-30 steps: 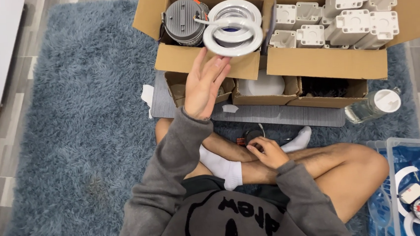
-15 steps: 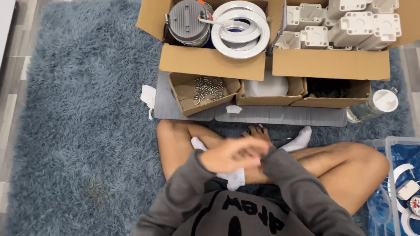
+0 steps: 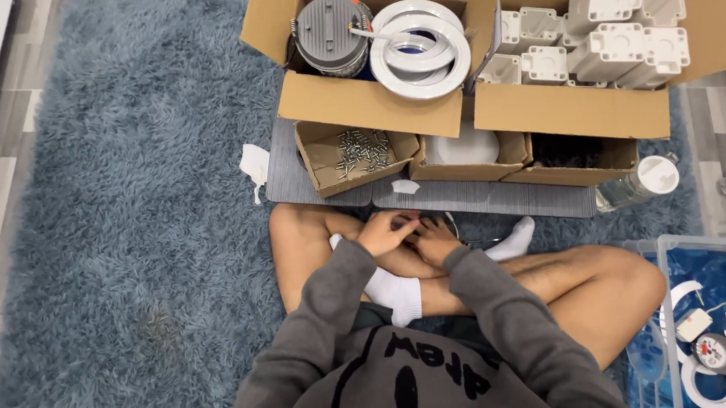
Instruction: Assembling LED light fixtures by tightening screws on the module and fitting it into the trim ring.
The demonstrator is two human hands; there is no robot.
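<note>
I sit cross-legged on a blue shag rug (image 3: 127,246). My left hand (image 3: 385,233) and my right hand (image 3: 434,242) are pressed together low over my crossed ankles, fingers overlapping. Just beyond them a dark rounded object (image 3: 451,221) peeks out by my white sock (image 3: 515,240). The hands hide whether they grip it. Ahead, an open cardboard box (image 3: 356,106) holds white rings (image 3: 419,48) and a grey ribbed round part (image 3: 331,34).
A second large box (image 3: 570,113) holds several white square parts (image 3: 615,29). Three small boxes stand in front, the left one with screws (image 3: 361,150). A bottle (image 3: 638,185) lies at right. A clear bin (image 3: 712,324) with blue lining sits at lower right.
A second ago my left hand was stretched out at the white rings in the box. It has drawn back to my lap and joined my right hand, and the rings stay in the box.
</note>
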